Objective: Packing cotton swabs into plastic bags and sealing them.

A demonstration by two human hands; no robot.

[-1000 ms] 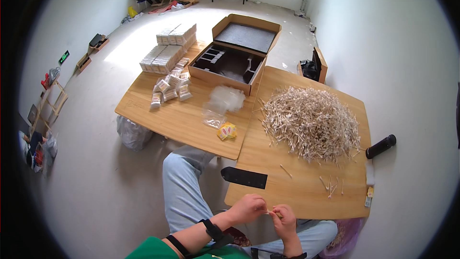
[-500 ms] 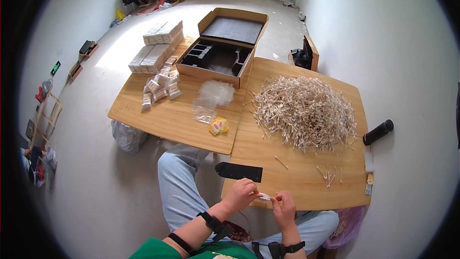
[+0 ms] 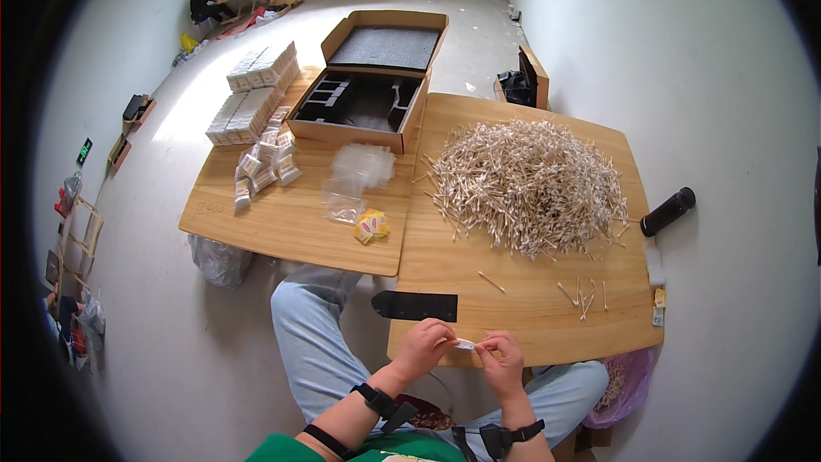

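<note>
Close to the table's front edge, my left hand (image 3: 426,347) and my right hand (image 3: 500,362) face each other. Their fingertips pinch opposite ends of a small white, partly clear plastic bag (image 3: 464,344); its contents are too small to make out. Beyond them a big heap of cotton swabs (image 3: 530,188) covers much of the right tabletop. A few loose cotton swabs (image 3: 585,298) lie nearer to me. Left of my hands a black flat strip (image 3: 415,305) reaches past the table edge. Clear flat bags (image 3: 363,164) and yellow printed cards (image 3: 371,227) rest on the left tabletop.
An open cardboard box (image 3: 359,111) with black foam stands at the back. Left of it are stacked packs (image 3: 244,115) and loose filled packets (image 3: 265,161). A black cylinder (image 3: 668,211) juts out at the right edge. A purple bag (image 3: 629,393) hangs below. Another person (image 3: 205,4) sits far off.
The whole view has shifted, so the tables and box appear farther left. Both hands keep their pinch on the small plastic bag, with slight finger movement.
</note>
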